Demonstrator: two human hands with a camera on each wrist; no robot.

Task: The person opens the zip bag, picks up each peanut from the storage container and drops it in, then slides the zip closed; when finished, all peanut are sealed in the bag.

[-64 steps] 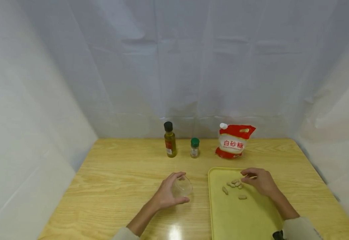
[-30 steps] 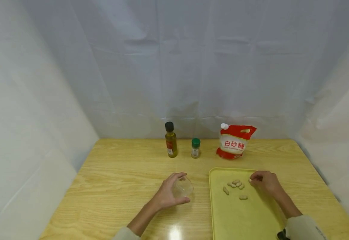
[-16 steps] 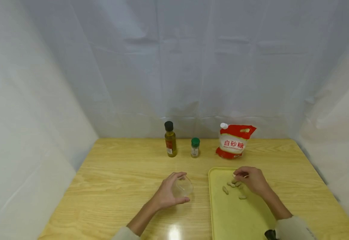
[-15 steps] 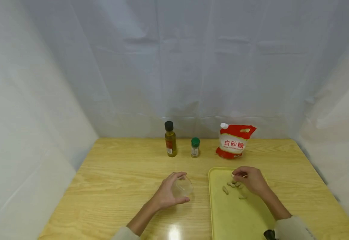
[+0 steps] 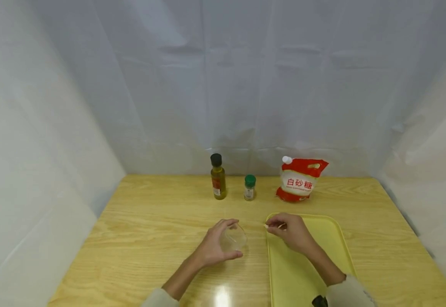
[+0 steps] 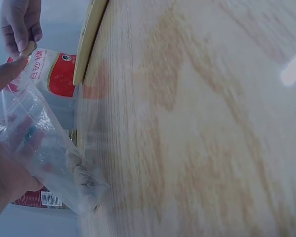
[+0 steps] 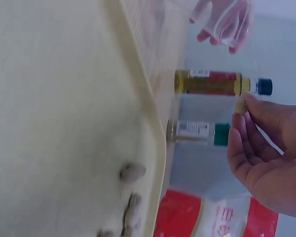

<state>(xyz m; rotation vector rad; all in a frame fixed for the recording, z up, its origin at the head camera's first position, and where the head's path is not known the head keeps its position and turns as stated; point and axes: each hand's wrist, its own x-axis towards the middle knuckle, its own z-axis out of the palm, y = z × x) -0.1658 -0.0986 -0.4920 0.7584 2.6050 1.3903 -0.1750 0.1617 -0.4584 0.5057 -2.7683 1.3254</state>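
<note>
My left hand [image 5: 212,246] grips a clear plastic bag [image 6: 44,123], fingers and thumb spread around its mouth. Several peanuts [image 6: 80,180] lie at the bottom of the bag. Between thumb and fingertips, my right hand [image 5: 292,233] pinches a single peanut [image 7: 241,105] above the left rim of the yellow tray [image 5: 289,277], a short way right of the bag. Several more peanuts [image 7: 132,172] rest on the tray in the right wrist view; my right hand and forearm hide them in the head view.
Along the back of the wooden table [image 5: 150,238] stand an oil bottle [image 5: 218,183] with a black cap, a small green-capped jar [image 5: 249,188] and a red and white sugar bag [image 5: 299,181]. Pale sheeting [image 5: 226,85] closes off the back and sides.
Carrying a peanut, my right hand first drew right of the peanuts on the tray, then moved left over them to the tray's left rim. The left hand and bag stayed put.
</note>
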